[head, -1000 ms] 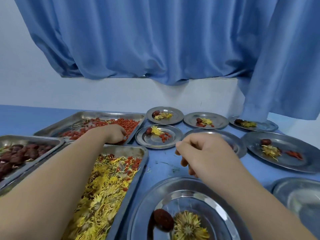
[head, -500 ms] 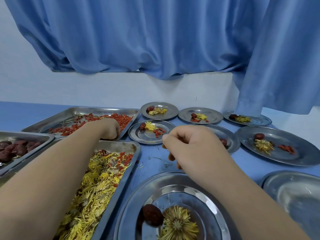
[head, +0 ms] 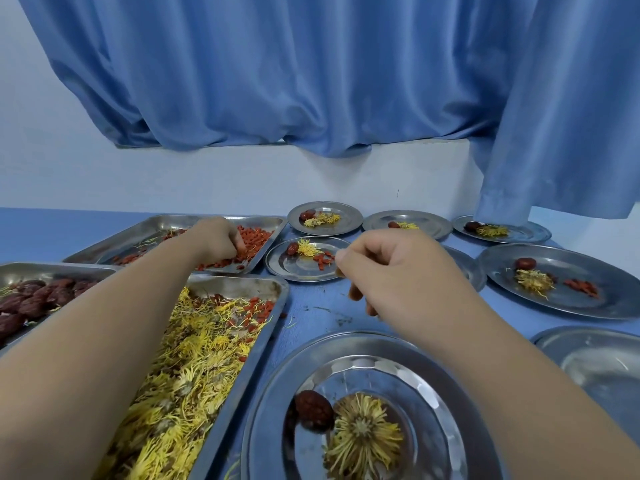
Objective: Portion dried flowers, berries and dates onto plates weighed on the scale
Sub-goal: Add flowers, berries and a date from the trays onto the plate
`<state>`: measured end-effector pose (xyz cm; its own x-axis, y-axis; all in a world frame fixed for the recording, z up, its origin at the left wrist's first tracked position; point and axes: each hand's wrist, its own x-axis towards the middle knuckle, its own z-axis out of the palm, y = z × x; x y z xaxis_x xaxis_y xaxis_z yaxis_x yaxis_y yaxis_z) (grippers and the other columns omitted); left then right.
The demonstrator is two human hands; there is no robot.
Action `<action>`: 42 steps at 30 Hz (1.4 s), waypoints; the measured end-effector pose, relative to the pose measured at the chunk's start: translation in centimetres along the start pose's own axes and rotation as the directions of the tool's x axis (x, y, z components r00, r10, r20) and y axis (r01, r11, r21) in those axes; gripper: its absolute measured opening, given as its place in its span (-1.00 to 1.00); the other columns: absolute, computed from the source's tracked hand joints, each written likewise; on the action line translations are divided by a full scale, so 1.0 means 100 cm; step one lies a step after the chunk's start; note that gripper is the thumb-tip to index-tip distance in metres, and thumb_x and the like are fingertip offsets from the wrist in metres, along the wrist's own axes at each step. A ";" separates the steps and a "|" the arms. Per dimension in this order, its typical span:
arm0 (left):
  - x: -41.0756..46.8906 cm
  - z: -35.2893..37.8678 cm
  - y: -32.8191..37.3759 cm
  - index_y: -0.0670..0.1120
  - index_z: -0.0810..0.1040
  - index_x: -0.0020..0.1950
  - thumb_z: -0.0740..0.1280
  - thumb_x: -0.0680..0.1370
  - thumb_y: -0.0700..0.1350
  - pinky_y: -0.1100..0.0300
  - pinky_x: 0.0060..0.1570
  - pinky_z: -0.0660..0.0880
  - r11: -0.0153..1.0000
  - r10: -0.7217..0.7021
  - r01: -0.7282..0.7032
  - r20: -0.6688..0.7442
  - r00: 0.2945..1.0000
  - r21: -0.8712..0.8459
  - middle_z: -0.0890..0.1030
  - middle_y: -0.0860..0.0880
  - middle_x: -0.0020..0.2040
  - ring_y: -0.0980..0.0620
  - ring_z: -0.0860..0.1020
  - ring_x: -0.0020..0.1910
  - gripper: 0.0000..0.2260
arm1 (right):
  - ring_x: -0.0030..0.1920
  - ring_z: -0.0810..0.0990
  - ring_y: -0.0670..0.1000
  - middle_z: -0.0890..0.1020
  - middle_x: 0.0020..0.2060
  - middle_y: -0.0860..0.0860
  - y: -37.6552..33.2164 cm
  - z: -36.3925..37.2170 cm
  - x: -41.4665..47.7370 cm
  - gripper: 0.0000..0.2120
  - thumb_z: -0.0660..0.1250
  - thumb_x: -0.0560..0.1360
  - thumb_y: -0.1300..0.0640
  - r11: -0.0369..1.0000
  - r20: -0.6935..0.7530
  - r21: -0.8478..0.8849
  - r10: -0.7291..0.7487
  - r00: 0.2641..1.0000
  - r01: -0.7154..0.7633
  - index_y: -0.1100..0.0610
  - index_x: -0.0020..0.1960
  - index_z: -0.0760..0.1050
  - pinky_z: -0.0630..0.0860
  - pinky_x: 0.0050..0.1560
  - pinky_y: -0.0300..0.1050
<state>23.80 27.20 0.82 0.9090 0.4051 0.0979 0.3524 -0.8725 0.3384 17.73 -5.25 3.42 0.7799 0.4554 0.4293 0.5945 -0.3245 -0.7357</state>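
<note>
Steel berry tray (head: 114, 244) holds the left hand (head: 218, 239) pinching berries (head: 254, 237); right hand (head: 398, 271) curled, contents unseen.

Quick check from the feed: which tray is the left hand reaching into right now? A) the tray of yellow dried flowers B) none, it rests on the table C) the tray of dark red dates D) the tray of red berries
D: the left hand has its fingers down among the red berries in the far tray.
</note>
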 end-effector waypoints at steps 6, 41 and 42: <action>-0.004 -0.002 -0.004 -0.10 0.64 -0.13 0.36 0.53 -0.32 0.11 -0.13 0.51 0.998 -0.003 -0.001 -0.065 0.998 -0.060 0.62 0.00 -0.08 -0.08 0.59 -0.06 -0.86 | -0.41 0.52 0.08 0.61 -0.33 0.11 0.003 -0.002 0.000 -0.73 0.28 0.50 0.01 1.000 -0.007 -0.006 -0.012 1.000 0.012 0.20 -0.23 0.54 0.52 -0.34 -0.05; -0.191 -0.001 0.142 0.05 0.66 -0.04 0.46 0.47 -0.24 0.47 -0.21 0.45 0.844 0.491 -0.413 0.183 0.852 -0.343 0.68 0.14 -0.16 0.28 0.61 -0.24 -0.80 | -0.51 0.48 -0.05 0.61 -0.49 -0.03 -0.039 -0.061 -0.007 -0.77 0.30 0.49 0.04 0.974 -0.119 0.218 -0.032 0.992 0.057 0.10 -0.28 0.60 0.46 -0.42 -0.16; -0.191 -0.001 0.143 0.08 0.66 -0.05 0.48 0.46 -0.22 0.47 -0.22 0.45 0.846 0.486 -0.412 0.173 0.857 -0.338 0.67 0.17 -0.18 0.27 0.60 -0.24 -0.80 | -0.51 0.48 -0.06 0.61 -0.49 -0.03 -0.039 -0.062 -0.007 -0.77 0.30 0.49 0.04 0.975 -0.117 0.213 -0.034 0.993 0.059 0.10 -0.28 0.60 0.46 -0.42 -0.16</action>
<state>11.47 7.06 3.86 0.9885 -0.1241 0.0863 -0.1511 -0.8128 0.5626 16.09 -9.42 9.22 0.7767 0.3660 0.5127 0.5841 -0.1136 -0.8037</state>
